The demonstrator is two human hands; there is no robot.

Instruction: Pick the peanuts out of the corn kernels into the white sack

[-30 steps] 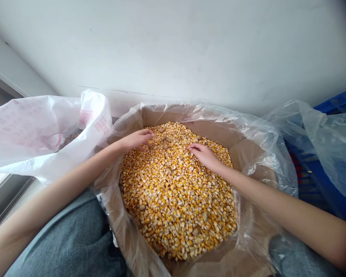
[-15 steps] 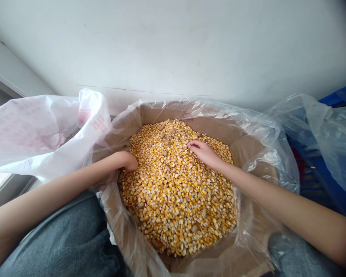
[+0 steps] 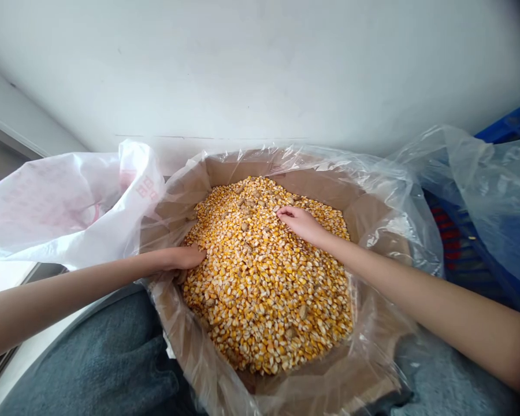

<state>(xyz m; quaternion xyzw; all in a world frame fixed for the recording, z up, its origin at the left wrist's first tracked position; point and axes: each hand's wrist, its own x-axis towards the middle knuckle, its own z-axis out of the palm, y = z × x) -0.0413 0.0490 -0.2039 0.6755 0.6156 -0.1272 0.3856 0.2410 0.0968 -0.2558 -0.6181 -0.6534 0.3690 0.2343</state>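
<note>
Yellow and white corn kernels [image 3: 260, 289] fill a cardboard box with a clear plastic liner [image 3: 208, 364]. Several brown lumps lie among the kernels, a few near the top of the heap, and one lump [image 3: 303, 312] lower right. My left hand [image 3: 189, 257] lies at the left edge of the heap, its fingers mostly hidden against the kernels. Over the upper right of the heap is my right hand [image 3: 301, 222], thumb and fingers pinched together; what is between them is too small to make out.
A white bag with red print [image 3: 69, 208] lies at the left. Blue crates [image 3: 481, 254] under clear plastic stand at the right. A white wall [image 3: 260, 69] rises behind the box. Jeans-covered legs [image 3: 99, 358] flank the box.
My left wrist has lowered and straightened, and more of the back of that hand shows. My right hand stays over nearly the same kernels, its fingers more curled. The view has shifted slightly.
</note>
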